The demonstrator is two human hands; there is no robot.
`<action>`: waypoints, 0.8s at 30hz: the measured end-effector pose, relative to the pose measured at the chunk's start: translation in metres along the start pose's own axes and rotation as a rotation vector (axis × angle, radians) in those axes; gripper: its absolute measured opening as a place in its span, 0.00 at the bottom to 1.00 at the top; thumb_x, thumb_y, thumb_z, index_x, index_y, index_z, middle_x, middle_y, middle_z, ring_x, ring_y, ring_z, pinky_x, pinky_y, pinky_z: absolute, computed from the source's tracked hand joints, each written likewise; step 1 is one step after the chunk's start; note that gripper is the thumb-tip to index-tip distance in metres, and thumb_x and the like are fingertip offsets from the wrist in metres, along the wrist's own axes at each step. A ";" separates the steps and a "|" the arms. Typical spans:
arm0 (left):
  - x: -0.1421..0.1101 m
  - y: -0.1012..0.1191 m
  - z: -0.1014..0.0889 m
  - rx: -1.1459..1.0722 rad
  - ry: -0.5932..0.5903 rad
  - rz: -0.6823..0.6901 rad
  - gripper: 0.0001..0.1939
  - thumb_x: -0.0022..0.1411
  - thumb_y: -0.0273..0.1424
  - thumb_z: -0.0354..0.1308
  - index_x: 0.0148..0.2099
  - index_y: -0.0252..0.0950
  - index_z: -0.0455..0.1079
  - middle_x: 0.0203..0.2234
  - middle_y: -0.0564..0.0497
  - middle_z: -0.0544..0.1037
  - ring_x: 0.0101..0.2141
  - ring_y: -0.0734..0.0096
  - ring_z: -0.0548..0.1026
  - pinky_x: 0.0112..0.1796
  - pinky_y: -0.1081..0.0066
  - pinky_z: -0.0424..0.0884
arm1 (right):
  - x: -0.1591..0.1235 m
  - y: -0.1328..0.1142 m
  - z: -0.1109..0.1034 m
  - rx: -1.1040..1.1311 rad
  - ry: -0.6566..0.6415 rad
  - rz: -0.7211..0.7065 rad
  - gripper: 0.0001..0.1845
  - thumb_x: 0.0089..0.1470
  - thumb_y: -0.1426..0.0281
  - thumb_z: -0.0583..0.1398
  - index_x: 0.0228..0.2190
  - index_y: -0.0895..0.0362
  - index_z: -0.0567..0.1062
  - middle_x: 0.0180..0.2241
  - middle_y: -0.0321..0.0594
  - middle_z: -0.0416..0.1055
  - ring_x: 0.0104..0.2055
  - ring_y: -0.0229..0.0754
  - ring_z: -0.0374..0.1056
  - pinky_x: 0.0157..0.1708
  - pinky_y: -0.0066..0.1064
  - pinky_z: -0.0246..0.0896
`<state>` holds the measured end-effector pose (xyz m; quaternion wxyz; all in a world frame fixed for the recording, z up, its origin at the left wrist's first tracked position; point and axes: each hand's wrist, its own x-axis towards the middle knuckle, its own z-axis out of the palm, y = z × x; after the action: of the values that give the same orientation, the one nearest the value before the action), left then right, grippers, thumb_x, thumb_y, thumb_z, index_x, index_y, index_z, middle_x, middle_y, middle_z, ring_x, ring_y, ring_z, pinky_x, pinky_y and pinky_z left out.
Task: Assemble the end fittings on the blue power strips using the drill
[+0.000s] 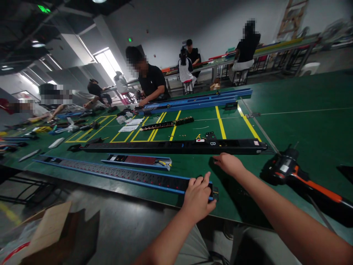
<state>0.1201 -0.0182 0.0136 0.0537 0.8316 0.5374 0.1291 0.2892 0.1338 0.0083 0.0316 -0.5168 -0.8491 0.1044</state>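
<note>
A long blue-edged power strip (132, 176) with a row of dark sockets lies along the near edge of the green table. Over its right end lies my left hand (197, 197), fingers across the top and thumb by the end, gripping it. My right hand (227, 163) is just above the table beyond that end, fingertips pinched together. A small dark thing shows at those fingertips, too small to name. Just past my right hand lies a long black power strip (165, 146), with a black plate marked B (212, 139) on it. A shorter blue channel (138, 161) with yellow wires sits between the strips.
A cordless screwdriver (286, 167) with an orange-and-black body lies to the right. Farther back are a dark circuit strip (167, 124), paper sheets (129, 126) and blue rails (193, 101). A co-worker (153, 82) works across the table. An open cardboard box (49, 232) is at lower left.
</note>
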 end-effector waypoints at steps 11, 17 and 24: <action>0.000 0.000 0.000 -0.004 -0.019 -0.011 0.12 0.50 0.38 0.63 0.34 0.36 0.72 0.62 0.49 0.55 0.51 0.55 0.62 0.48 0.54 0.60 | 0.009 0.014 0.003 0.023 0.023 -0.005 0.09 0.53 0.66 0.58 0.32 0.54 0.79 0.34 0.44 0.75 0.37 0.46 0.70 0.34 0.29 0.59; 0.000 0.000 0.000 0.003 -0.005 -0.005 0.11 0.50 0.38 0.64 0.33 0.36 0.72 0.62 0.50 0.56 0.50 0.56 0.63 0.48 0.55 0.59 | -0.030 0.017 -0.003 0.171 0.077 0.079 0.14 0.56 0.66 0.54 0.33 0.57 0.78 0.28 0.42 0.76 0.30 0.41 0.70 0.29 0.27 0.58; -0.001 0.000 0.001 -0.004 -0.008 -0.001 0.11 0.50 0.38 0.64 0.31 0.36 0.72 0.62 0.49 0.55 0.51 0.55 0.62 0.48 0.56 0.58 | -0.094 -0.026 0.024 0.637 -0.164 -0.026 0.12 0.51 0.67 0.55 0.28 0.57 0.78 0.23 0.37 0.74 0.23 0.37 0.68 0.22 0.25 0.55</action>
<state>0.1198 -0.0186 0.0125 0.0575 0.8318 0.5374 0.1266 0.3068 0.0354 -0.0051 0.1246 -0.4601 -0.7799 0.4057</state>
